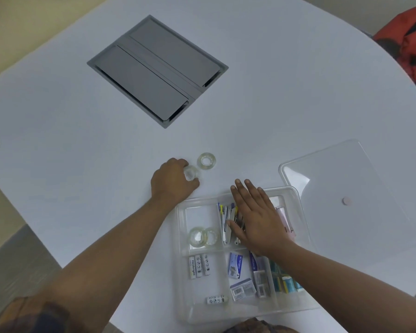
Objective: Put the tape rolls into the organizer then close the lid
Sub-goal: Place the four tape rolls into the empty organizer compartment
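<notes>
Seen from above, a white table [58,140] holds a clear plastic organizer [181,272] with its lid [346,179] lying off to its right. The left hand [172,182] is curled over a clear tape roll [192,173] on the table just beyond the organizer, fingers closed around it. A second tape roll [206,161] lies just beside it, untouched. The right hand [256,221] lies flat and open, holding nothing, across the organizer's pen compartment. Two more tape rolls [203,237] already sit upright in the left compartment, above a row of batteries [199,265]. Likely risks: the smooth roll could slip from the fingers or nudge its neighbour into rolling away; dropped carelessly, it might land among the batteries; and rolls left standing on edge could stop the lid from seating.
</notes>
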Motion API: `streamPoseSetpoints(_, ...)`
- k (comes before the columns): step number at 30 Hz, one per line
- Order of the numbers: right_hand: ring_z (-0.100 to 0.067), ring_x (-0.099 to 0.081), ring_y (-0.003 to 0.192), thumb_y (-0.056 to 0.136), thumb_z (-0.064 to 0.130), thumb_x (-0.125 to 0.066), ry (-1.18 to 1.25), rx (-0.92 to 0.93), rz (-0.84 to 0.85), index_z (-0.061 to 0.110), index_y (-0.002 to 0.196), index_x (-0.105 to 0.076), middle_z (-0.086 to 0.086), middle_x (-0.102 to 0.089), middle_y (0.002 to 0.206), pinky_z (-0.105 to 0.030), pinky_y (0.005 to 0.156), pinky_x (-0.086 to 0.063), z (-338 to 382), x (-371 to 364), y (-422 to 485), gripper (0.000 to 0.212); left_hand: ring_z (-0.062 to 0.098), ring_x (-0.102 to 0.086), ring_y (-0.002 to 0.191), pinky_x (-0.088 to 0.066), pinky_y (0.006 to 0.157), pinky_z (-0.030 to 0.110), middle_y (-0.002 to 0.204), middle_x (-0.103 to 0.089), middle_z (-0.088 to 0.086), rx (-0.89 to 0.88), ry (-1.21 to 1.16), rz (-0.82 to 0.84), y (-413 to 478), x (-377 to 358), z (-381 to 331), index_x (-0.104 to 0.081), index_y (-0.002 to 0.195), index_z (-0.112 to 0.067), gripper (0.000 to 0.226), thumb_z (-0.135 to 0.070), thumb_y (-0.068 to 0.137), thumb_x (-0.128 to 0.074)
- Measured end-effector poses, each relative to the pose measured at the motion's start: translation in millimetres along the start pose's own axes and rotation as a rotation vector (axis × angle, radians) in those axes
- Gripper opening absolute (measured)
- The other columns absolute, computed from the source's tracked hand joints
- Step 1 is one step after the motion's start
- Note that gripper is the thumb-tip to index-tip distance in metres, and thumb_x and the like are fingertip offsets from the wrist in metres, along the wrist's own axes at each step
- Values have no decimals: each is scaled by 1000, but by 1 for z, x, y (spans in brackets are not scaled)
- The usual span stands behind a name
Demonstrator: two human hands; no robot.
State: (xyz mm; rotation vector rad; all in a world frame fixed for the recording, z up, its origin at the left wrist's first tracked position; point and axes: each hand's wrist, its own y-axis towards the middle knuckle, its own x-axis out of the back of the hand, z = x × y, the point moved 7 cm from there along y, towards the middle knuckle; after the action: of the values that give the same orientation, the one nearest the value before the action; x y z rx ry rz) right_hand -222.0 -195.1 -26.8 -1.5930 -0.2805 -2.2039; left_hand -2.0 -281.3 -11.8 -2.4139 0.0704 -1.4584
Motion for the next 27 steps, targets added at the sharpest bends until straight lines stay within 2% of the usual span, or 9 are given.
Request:
streamPoseSetpoints(3, -17, -2, 149, 95, 52, -40, -7, 1, 0, 18, 154, -10, 0, -9, 163, -41, 120, -7, 0, -1, 0, 75, 10, -54, 84, -41, 69, 28, 100, -59, -16, -62, -89, -14, -25, 15, -8, -56, 108, -33, 48, -49, 65, -68)
streamPoseSetpoints(6, -17, -3, 149, 94, 51, -43, -5, 7, -10, 17, 154, -12, -1, -10, 163, -40, 121, -7, 0, 0, 0, 76, 8, -55, 82, -40, 66, 27, 99, -61, -17, -155, -86, -46, -63, 22, -11, -53, 100, -38, 38, -48, 67, -68)
streamPoseSetpoints(10, -17, -1, 149, 94, 51, -43, -12, 5, -7, 17, 154, -13, -1, -10, 163, -39, 121, -4, 0, 1, 0, 75, 5, -59, 93, -46, 72, 25, 106, -60, -20, -194, -102, -15, -105, 9, -9, -58, 98, -36, 30, -38, 70, -69)
streamPoseSetpoints(15, -17, -1, 149, 94, 51, -43, -4, 1, -5, 17, 154, -14, -1, -11, 163, -39, 121, -5, 1, 2, 0, 75, 6, -59, 96, -45, 71, 25, 112, -58, -20, -163, 12, 85, -132, -23, -3, -60, 105, -34, 32, -42, 75, -65)
streamPoseSetpoints(21, -16, -1, 149, 94, 51, -43, 5, 2, -5, 17, 154, -14, -1, -10, 163, -40, 121, -6, 0, 1, 0, 75, 15, -61, 102, -48, 79, 30, 117, -63, -13, -62, 100, 90, -134, -35, 1, -53, 118, -31, 38, -38, 81, -60)
streamPoseSetpoints(24, -17, -3, 149, 93, 50, -44, 11, 0, -16, 17, 154, -16, -1, -13, 163, -41, 120, -8, 0, 1, 1, 75, 16, -62, 100, -49, 76, 30, 117, -63, -13, -54, 58, 30, -130, -27, -4, -55, 116, -30, 40, -40, 78, -66)
streamPoseSetpoints(27, -17, -4, 149, 93, 50, -45, 17, 5, -25, 17, 153, -16, -1, -14, 163, -40, 121, -7, 0, 2, 0, 74, 13, -63, 92, -49, 67, 29, 110, -62, -14, -56, -21, -130, -124, -9, -6, -60, 108, -29, 35, -44, 78, -67)
